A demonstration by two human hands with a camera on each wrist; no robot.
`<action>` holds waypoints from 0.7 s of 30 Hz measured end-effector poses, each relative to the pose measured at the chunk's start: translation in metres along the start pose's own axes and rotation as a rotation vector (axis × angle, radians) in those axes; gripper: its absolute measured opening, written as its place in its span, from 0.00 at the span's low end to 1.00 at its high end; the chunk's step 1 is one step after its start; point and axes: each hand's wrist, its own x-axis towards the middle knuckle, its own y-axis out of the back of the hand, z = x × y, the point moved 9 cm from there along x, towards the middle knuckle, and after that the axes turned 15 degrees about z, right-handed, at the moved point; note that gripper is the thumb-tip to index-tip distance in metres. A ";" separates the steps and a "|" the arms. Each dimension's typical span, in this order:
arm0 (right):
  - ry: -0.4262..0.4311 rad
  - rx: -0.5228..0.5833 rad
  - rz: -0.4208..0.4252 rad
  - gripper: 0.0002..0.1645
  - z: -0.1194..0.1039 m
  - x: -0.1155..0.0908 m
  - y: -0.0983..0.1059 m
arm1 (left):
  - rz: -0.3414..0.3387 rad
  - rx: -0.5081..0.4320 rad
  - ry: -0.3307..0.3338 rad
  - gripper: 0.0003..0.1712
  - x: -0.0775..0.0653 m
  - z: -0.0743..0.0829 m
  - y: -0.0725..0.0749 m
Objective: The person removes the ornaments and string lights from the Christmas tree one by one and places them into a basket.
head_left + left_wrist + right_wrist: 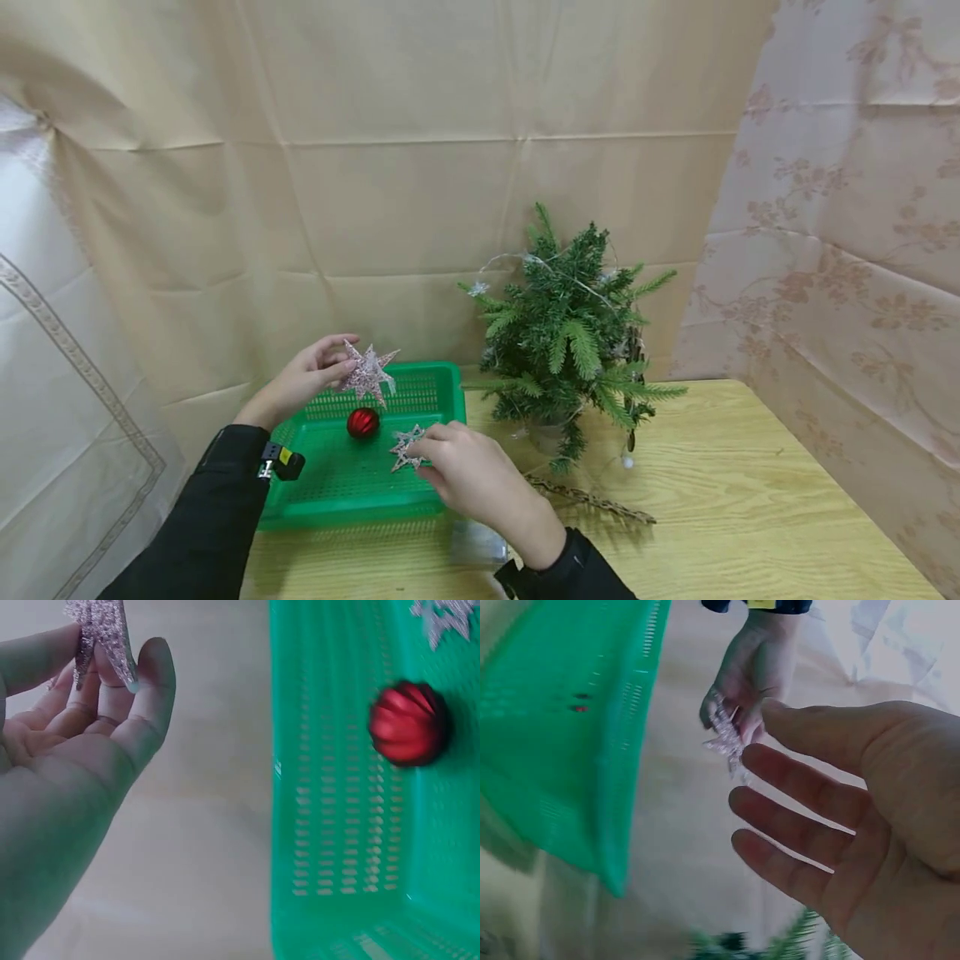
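Note:
My left hand [303, 379] pinches a glittery pinkish star [368, 372] between thumb and fingers, above the far-left part of a green plastic basket [322, 518]. A red ribbed ball ornament [363, 423] lies inside this basket. To the ball's right in the head view is a second, silvery star [407, 447], its right side hidden by my right hand [480, 479]. In the right wrist view, the right hand's fingers [802, 776] are spread from the thumb with nothing between them. Behind them appears the left hand [754, 671] with its star [727, 739].
A small artificial Christmas tree [577, 333] with a wire garland stands in a pot right of the basket. A brown twig-like strand [592, 498] lies before it on the wooden table [750, 500]. A clear plastic item [478, 543] sits near the basket's front. Cloth hangs behind.

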 end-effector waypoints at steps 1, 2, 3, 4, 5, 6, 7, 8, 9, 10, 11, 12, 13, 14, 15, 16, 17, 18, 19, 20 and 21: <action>-0.019 0.011 -0.021 0.14 0.002 -0.004 -0.006 | -0.003 0.005 0.011 0.31 -0.001 -0.004 0.003; -0.034 0.021 -0.038 0.14 0.003 -0.007 -0.012 | -0.004 0.008 0.022 0.31 -0.003 -0.009 0.005; -0.048 0.034 -0.050 0.15 0.005 -0.010 -0.016 | 0.000 0.016 0.031 0.31 -0.004 -0.012 0.008; -0.059 0.044 -0.062 0.16 0.006 -0.014 -0.021 | 0.002 0.019 0.036 0.32 -0.005 -0.016 0.009; -0.066 0.051 -0.071 0.16 0.007 -0.017 -0.025 | 0.005 0.027 0.040 0.32 -0.005 -0.020 0.011; -0.071 0.061 -0.082 0.17 0.008 -0.020 -0.030 | 0.009 0.033 0.051 0.33 -0.006 -0.024 0.013; -0.077 0.069 -0.093 0.17 0.009 -0.023 -0.035 | 0.011 0.036 0.062 0.33 -0.007 -0.029 0.015; -0.086 0.077 -0.108 0.18 0.010 -0.026 -0.040 | 0.016 0.040 0.079 0.33 -0.007 -0.035 0.017; -0.095 0.080 -0.121 0.19 0.011 -0.028 -0.044 | 0.015 0.030 0.098 0.34 -0.007 -0.041 0.018; -0.101 0.082 -0.133 0.20 0.011 -0.031 -0.048 | 0.014 0.018 0.122 0.34 -0.008 -0.048 0.019; -0.105 0.078 -0.140 0.20 0.012 -0.033 -0.051 | 0.012 0.010 0.145 0.34 -0.009 -0.055 0.020; -0.110 0.078 -0.145 0.21 0.012 -0.035 -0.054 | 0.014 0.005 0.174 0.35 -0.010 -0.063 0.022; -0.116 0.075 -0.147 0.20 0.013 -0.037 -0.056 | 0.015 -0.002 0.201 0.35 -0.011 -0.071 0.023; -0.120 0.075 -0.144 0.20 0.013 -0.038 -0.057 | 0.018 -0.013 0.231 0.35 -0.013 -0.079 0.024; -0.117 0.074 -0.136 0.20 0.012 -0.038 -0.058 | 0.018 -0.016 0.255 0.36 -0.015 -0.086 0.025; -0.113 0.071 -0.128 0.19 0.012 -0.038 -0.058 | 0.020 -0.012 0.278 0.36 -0.017 -0.093 0.026; -0.109 0.069 -0.120 0.19 0.012 -0.037 -0.058 | 0.020 -0.009 0.302 0.36 -0.019 -0.099 0.027; -0.106 0.071 -0.114 0.18 0.011 -0.037 -0.058 | 0.023 -0.009 0.328 0.36 -0.021 -0.105 0.028; -0.103 0.072 -0.110 0.17 0.011 -0.036 -0.059 | 0.020 -0.009 0.348 0.37 -0.023 -0.110 0.028; -0.103 0.074 -0.108 0.17 0.011 -0.036 -0.059 | 0.019 -0.003 0.367 0.37 -0.025 -0.115 0.028; -0.103 0.073 -0.109 0.17 0.011 -0.036 -0.059 | 0.020 0.006 0.383 0.37 -0.027 -0.119 0.029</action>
